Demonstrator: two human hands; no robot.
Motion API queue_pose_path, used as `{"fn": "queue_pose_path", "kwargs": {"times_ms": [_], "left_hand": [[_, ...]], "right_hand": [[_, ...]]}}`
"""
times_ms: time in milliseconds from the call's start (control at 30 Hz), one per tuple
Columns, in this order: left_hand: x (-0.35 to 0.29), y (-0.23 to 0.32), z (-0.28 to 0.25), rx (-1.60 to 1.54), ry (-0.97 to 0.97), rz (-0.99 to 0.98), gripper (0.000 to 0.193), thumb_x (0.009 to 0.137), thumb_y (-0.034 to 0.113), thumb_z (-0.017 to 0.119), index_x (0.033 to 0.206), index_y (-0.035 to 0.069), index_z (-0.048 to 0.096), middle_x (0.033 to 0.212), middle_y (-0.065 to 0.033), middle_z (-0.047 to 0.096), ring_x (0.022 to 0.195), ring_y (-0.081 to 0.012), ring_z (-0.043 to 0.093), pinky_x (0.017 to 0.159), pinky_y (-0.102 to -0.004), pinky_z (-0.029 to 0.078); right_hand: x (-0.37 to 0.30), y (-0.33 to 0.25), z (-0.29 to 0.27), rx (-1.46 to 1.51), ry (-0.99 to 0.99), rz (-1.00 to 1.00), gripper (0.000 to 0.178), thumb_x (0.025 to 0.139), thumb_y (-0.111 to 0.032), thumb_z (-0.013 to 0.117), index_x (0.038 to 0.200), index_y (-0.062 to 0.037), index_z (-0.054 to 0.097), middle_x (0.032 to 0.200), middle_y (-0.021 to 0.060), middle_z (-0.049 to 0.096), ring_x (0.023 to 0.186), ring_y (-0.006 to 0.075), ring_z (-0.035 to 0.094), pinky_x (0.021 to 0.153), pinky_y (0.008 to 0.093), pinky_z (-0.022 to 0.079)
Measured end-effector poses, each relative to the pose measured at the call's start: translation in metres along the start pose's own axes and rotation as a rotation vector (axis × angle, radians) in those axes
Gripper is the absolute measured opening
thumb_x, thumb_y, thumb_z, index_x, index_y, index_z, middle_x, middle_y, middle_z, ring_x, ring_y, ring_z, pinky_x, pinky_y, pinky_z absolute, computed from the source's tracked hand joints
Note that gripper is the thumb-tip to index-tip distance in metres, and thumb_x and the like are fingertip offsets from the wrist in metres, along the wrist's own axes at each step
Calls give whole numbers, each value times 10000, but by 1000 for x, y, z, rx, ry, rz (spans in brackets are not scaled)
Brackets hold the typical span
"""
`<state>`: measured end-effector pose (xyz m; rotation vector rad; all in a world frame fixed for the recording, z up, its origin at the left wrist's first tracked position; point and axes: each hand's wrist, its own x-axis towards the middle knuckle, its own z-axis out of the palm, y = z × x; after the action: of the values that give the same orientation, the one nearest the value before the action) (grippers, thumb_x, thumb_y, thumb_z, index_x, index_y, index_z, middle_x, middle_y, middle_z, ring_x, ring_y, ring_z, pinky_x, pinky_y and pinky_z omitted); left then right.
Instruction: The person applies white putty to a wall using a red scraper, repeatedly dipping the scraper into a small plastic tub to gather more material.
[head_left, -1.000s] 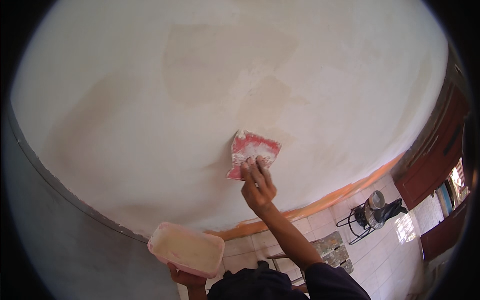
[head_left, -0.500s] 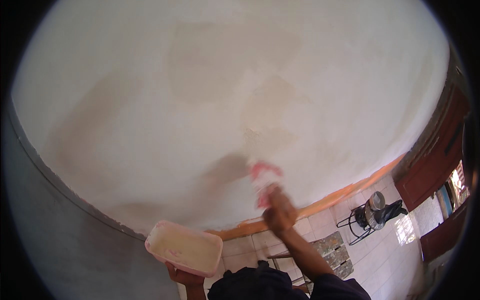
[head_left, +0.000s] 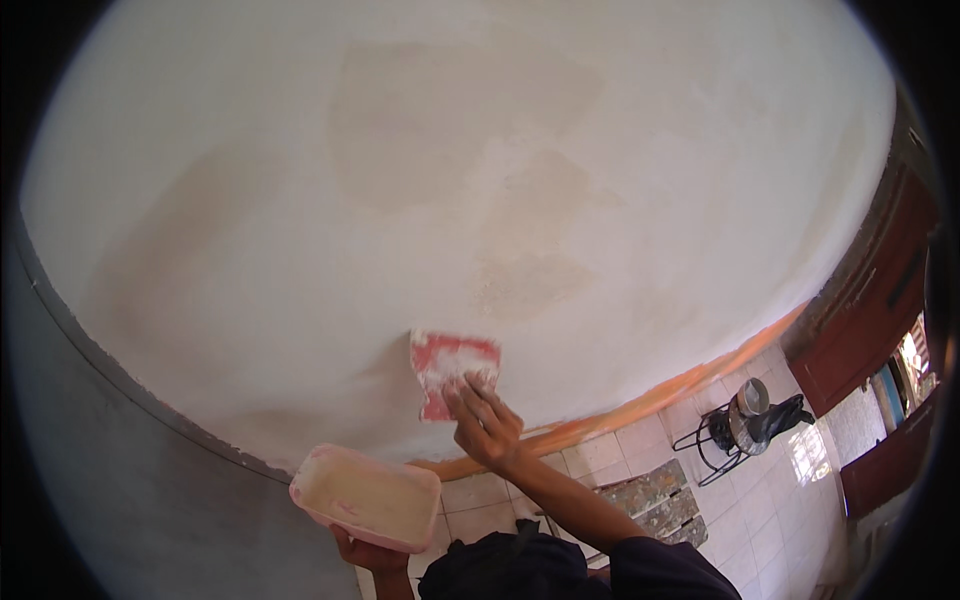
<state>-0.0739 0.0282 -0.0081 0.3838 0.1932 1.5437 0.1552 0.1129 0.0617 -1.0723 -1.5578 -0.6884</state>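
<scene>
Low on the whitish wall [head_left: 640, 220], my right hand [head_left: 486, 422] grips a red putty scraper [head_left: 452, 368] smeared with white. The scraper's far edge lies close to the wall; whether it touches, I cannot tell. My left hand [head_left: 372, 550] holds a pink rectangular tub [head_left: 425, 505] from below, its fingers partly hidden under it. Inside is a cream-coloured paste [head_left: 365, 490], with a pinkish streak showing near the front. Darker beige damp-looking patches [head_left: 535, 280] mark the wall above the scraper.
An orange strip [head_left: 590, 428] runs along the wall's foot above a tiled floor [head_left: 750, 500]. A stained wooden bench [head_left: 655, 505] stands to my right. Beyond it is a black metal stand [head_left: 718, 430] with a metal pot [head_left: 752, 397]. A grey wall [head_left: 130, 460] meets on the left.
My right hand has moved left with the scraper, away from the rough beige patch, which now looks smoother. The tub in my left hand has hardly moved.
</scene>
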Motion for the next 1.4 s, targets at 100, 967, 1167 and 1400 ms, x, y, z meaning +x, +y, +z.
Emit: {"fn": "queue_pose_path", "kwargs": {"times_ms": [100,967,1167,1400], "left_hand": [[1,-1,0,1,2,22,697,959,536,458,1514,148,296,1540,-104,340,1399,-352,340,1134,-592,275],[2,12,2,40,-4,63,710,963,560,430,1507,124,294,1519,-109,359,1375,-354,369,1121,-565,315],[4,10,15,62,-14,72,728,961,577,410,1511,118,281,1516,-120,357,1369,-358,378,1120,-555,323],[1,15,0,16,-8,54,729,963,574,407,1515,119,269,1523,-122,346,1377,-367,365,1125,-566,314]], "right_hand": [[-19,4,-24,-20,-19,-57,374,772,112,512,1082,8,695,1071,143,691,1004,310,693,813,359,585],[-8,35,-56,-134,89,62,219,922,12,558,1106,49,671,1054,207,700,984,338,691,812,401,580],[47,51,-27,-300,301,121,298,874,92,552,1152,61,655,1074,219,696,931,357,699,782,404,573],[-18,-4,19,24,35,35,357,740,168,575,1039,28,712,987,154,691,993,323,700,810,377,599]]}}
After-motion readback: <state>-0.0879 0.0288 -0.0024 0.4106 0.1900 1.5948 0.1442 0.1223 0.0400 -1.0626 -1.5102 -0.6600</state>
